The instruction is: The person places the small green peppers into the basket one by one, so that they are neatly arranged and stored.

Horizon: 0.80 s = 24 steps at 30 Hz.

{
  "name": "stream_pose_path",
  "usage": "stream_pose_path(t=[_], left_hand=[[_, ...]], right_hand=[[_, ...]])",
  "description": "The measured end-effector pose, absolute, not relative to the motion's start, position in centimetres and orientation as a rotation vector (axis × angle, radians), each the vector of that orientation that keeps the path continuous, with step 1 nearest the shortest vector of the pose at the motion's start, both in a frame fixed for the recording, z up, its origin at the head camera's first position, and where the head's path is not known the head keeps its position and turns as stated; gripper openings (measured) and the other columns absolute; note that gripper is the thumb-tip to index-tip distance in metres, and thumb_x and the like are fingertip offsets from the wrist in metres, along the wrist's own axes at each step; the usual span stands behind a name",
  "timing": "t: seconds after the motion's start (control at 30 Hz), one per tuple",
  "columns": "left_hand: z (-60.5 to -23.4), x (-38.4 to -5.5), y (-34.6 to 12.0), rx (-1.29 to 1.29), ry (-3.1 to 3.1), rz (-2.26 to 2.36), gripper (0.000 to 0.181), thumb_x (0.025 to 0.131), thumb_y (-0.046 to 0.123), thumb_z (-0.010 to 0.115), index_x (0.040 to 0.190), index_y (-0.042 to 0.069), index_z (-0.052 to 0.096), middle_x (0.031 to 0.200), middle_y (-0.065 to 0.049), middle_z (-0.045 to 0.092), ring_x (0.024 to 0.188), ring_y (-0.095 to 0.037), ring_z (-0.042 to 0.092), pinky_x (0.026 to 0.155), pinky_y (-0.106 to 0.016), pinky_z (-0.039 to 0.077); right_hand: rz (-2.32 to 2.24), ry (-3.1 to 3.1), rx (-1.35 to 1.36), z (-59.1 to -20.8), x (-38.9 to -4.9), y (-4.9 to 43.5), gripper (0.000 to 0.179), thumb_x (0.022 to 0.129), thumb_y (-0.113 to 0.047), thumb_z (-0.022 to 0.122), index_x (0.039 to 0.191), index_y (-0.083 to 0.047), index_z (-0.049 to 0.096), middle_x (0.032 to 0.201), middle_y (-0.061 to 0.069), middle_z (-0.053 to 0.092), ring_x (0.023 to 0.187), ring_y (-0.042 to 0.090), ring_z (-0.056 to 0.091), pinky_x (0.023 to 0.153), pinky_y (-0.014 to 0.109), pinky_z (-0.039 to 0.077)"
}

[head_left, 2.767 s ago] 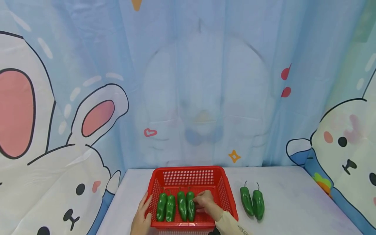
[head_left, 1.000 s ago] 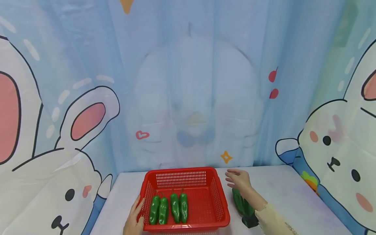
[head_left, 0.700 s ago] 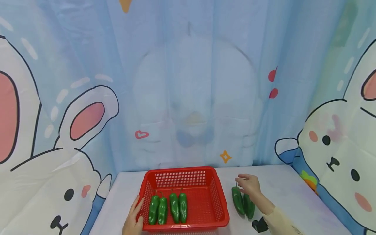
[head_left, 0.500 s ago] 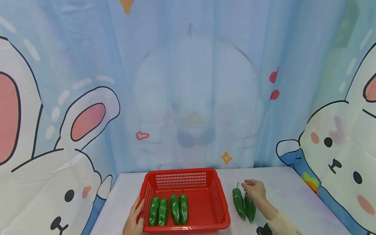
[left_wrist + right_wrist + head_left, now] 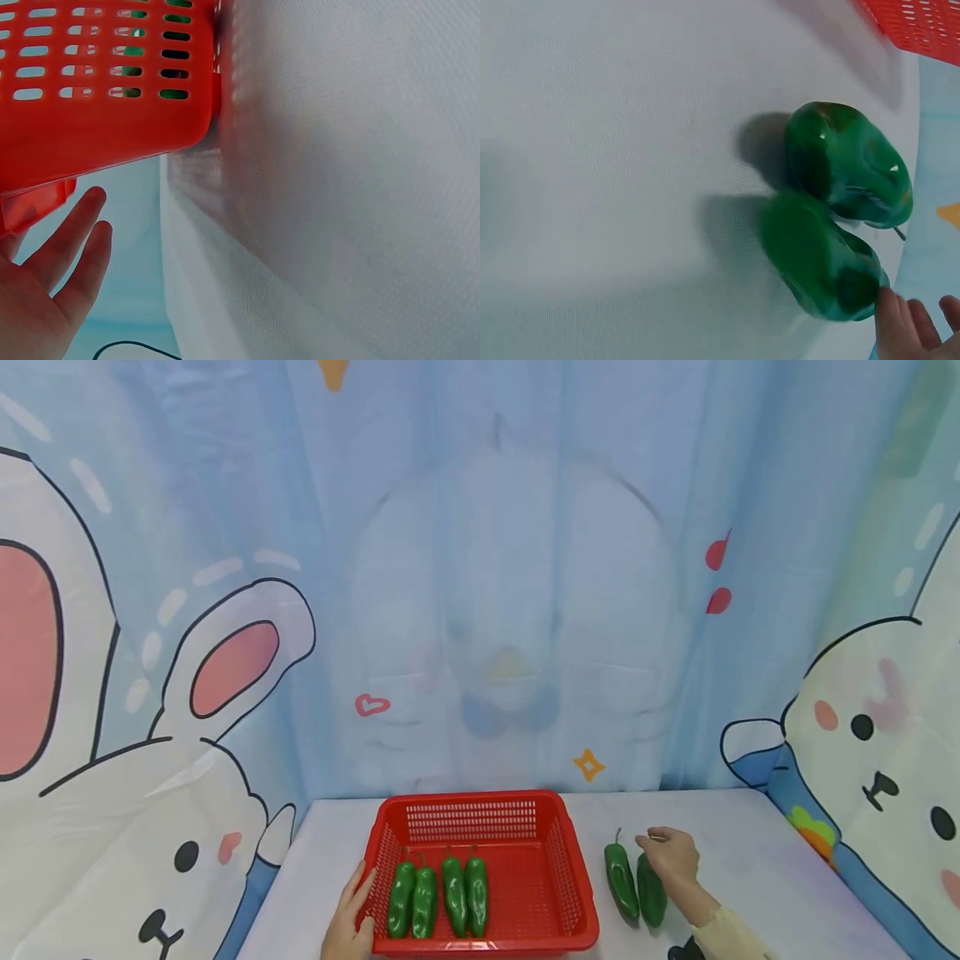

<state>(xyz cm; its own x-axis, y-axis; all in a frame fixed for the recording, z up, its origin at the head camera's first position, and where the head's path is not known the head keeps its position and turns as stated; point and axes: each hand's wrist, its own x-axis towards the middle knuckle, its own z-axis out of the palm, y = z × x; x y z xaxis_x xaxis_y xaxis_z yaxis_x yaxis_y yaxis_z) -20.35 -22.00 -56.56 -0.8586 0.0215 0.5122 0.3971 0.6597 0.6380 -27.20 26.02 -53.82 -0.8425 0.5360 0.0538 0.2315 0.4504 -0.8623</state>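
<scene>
My right hand (image 5: 672, 860) is at the stem end of a green chili pepper (image 5: 652, 895), thumb and fingers pinching its top. In the right wrist view, fingertips of the right hand (image 5: 919, 330) meet the end of that pepper (image 5: 821, 259); the stem is hidden. A second green pepper (image 5: 621, 881) lies just left of it on the table. My left hand (image 5: 349, 920) rests against the left side of a red plastic basket (image 5: 480, 945). In the left wrist view, the left hand (image 5: 45, 296) shows straight, spread fingers beside the basket's wall (image 5: 112, 135).
Several green peppers (image 5: 424, 902) lie side by side in the basket's left half; its right half shows bare bottom (image 5: 521, 889). A white cloth covers the table (image 5: 720, 835). Behind it hangs a blue curtain (image 5: 510, 568) with cartoon rabbits.
The right hand has left the basket and moved right to the rightmost pepper, closing on its top. The left hand stays at the basket, and the view has shifted slightly.
</scene>
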Motion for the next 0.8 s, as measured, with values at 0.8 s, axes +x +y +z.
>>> stream_pose_path(t=[0.8], left_hand=[[-56.1, -20.3, -21.8, -0.227, -2.481, -1.144, 0.065, 0.075, -0.004, 0.053, 0.14, 0.003, 0.055, 0.151, -0.015, 0.042, 0.133, -0.039, 0.043, 0.099, -0.049, 0.046]], right_hand=[[1.217, -2.45, -0.74, -54.7, -26.6, 28.4, 0.045, 0.083, -0.009, 0.065, 0.116, 0.02, 0.057, 0.111, 0.039, 0.057, 0.097, 0.05, 0.059, 0.08, 0.053, 0.052]])
